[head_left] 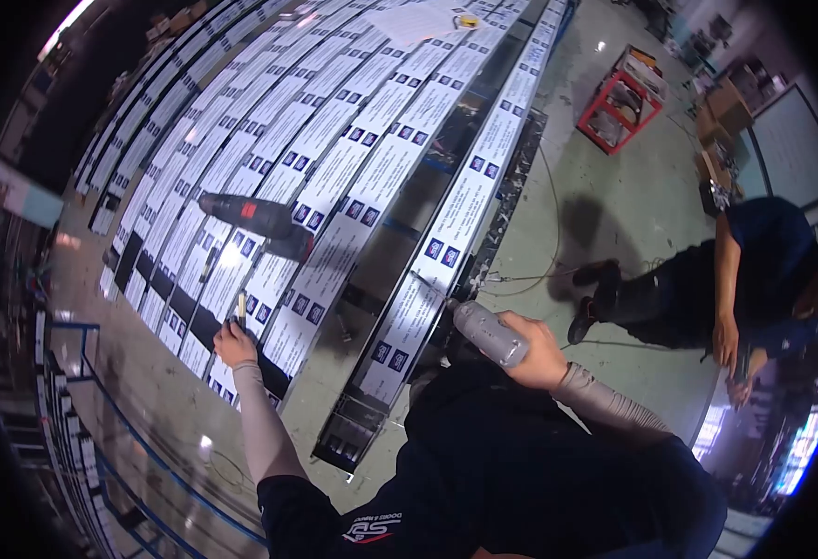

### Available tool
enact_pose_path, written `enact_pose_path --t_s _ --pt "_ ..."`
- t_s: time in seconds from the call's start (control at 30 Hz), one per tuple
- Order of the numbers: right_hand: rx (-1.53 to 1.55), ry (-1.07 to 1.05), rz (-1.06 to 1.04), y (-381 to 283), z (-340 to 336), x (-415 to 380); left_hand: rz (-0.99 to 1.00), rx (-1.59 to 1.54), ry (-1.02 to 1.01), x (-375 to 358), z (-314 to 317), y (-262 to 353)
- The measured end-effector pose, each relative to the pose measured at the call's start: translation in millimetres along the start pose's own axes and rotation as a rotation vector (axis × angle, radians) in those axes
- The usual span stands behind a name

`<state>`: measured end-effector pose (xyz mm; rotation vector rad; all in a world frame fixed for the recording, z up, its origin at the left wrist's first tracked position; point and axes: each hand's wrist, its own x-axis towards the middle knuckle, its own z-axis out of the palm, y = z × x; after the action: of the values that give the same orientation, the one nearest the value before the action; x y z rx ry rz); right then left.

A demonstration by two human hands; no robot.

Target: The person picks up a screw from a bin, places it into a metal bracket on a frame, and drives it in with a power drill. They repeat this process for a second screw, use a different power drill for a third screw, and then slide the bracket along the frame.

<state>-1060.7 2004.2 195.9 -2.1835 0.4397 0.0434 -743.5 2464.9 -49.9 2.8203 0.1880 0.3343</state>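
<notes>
Dark navy cloth of your shirt [558,466] lies nearest the head camera. Your right hand [535,352] is closed around a grey cylindrical tool [490,334], its thin tip over a long, narrow, white-labelled profile [465,210] set apart on the right; whether the tip touches, you can't tell from here. Your left hand [235,345] has its fingers together on a slim cream-and-black piece [241,307], above the broad array of white-labelled profiles [334,158] laid side by side. A black-and-red cordless power tool [255,222] rests on that array. Work looks under way at the separate profile, judging by your tool; labels are already on it and the others, but how many are finished, or what each still lacks, doesn't show.
</notes>
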Motion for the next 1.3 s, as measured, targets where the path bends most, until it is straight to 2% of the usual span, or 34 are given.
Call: enact_pose_path --t_s 0.07,0.13,0.17,0.23,0.27,0.33,0.4,0.5,0.6,0.67,0.73,0.77,0.8,0.87,0.93,1.0,1.1,1.17,1.2,1.3 --pt "0.037 0.007 -0.011 -2.1 -1.0 5.7 -0.071 -0.080 0.133 -9.3 -14.8 15.3" --pt "0.032 -0.002 -0.028 0.4 1.3 8.9 -0.022 -0.141 0.301 -14.1 -33.2 33.4" --pt "0.023 0.014 -0.043 2.6 0.2 10.2 -0.017 -0.145 0.297 -17.1 -41.9 45.4" --pt "0.024 0.021 -0.051 9.2 -0.9 9.5 0.149 -0.466 0.122 -20.0 -62.7 78.0" --pt "0.025 0.014 -0.070 13.4 -0.8 9.8 0.172 -0.519 0.023 -25.0 -84.5 109.7" --pt "0.056 0.030 -0.061 24.8 -0.2 9.7 0.091 -0.814 -0.144 -41.4 -109.2 164.1" --pt "0.081 0.053 -0.048 35.1 -5.7 7.4 0.321 -0.952 -0.130 -59.2 -123.1 208.2" --pt "0.055 0.132 -0.268 54.0 -20.8 21.9 0.307 -1.106 -0.276 -100.4 -139.6 256.2" --pt "0.086 0.207 -0.217 65.6 -58.0 44.9 0.122 -1.130 -0.406 -145.9 -125.9 294.6" --pt "0.096 0.270 -0.164 79.0 -97.0 64.1 0.019 -1.191 -0.482 -185.7 -107.7 338.7" --pt "0.092 0.483 -0.246 110.1 -142.5 87.0 0.033 -1.225 -0.562 -227.8 -79.4 391.3" --pt "0.148 0.619 -0.306 136.6 -158.3 104.8 0.005 -1.227 -0.672 -246.0 -70.7 421.0" --pt "0.157 0.643 -0.309 155.0 -184.3 121.0 -0.017 -1.225 -0.783 -260.0 -60.7 456.2" --pt "0.245 0.878 -0.278 191.5 -232.5 143.3 0.243 -1.146 -0.818 -280.4 -29.9 523.2" --pt "0.150 0.889 -0.136 223.1 -306.1 131.5 0.176 -1.192 -1.060 -290.8 -34.1 613.5" --pt "-0.181 0.977 -0.216 273.9 -379.7 104.2 0.261 -1.206 -1.207 -294.9 -18.3 676.2" --pt "-0.340 1.380 0.139 331.3 -469.6 50.8 0.341 -1.121 -1.336 -287.4 10.6 747.2" --pt "-0.586 1.599 -0.199 321.9 -516.3 34.7 0.364 -1.025 -1.325 -281.1 37.4 786.6" --pt "-0.428 1.659 -0.166 321.4 -538.2 17.8 0.357 -1.032 -1.318 -278.1 48.0 806.4" --pt "-0.668 1.666 -0.467 323.2 -583.0 20.4 0.392 -1.030 -1.363 -270.0 73.0 866.8"
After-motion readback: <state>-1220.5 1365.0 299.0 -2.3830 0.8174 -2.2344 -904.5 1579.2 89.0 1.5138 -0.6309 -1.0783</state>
